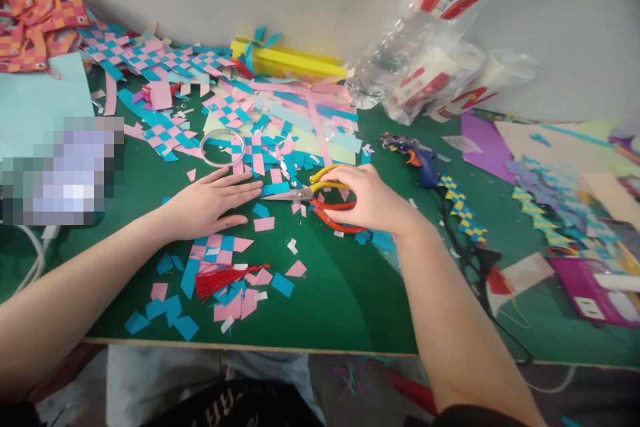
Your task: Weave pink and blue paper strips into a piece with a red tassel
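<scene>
My right hand (370,197) holds a pair of scissors (300,194) with yellow and red handles, the blades pointing left. My left hand (215,203) lies flat on the table with its fingers stretched toward the blades. Close to those fingertips is a blue paper strip (274,189); whether the fingers touch it I cannot tell. A roll of clear tape (223,148) stands just beyond my left hand. Nearer to me lie a pink and blue woven paper piece (213,250) and a red tassel (223,279) among loose paper scraps.
Several woven paper fish (163,137) and strips cover the back left, with a yellow folded holder (295,61) behind. A blue glue gun (425,163) with its cable lies right. A plastic bottle (395,53) and wrapped paper cups (440,77) stand by the wall. A blurred device (75,170) is left.
</scene>
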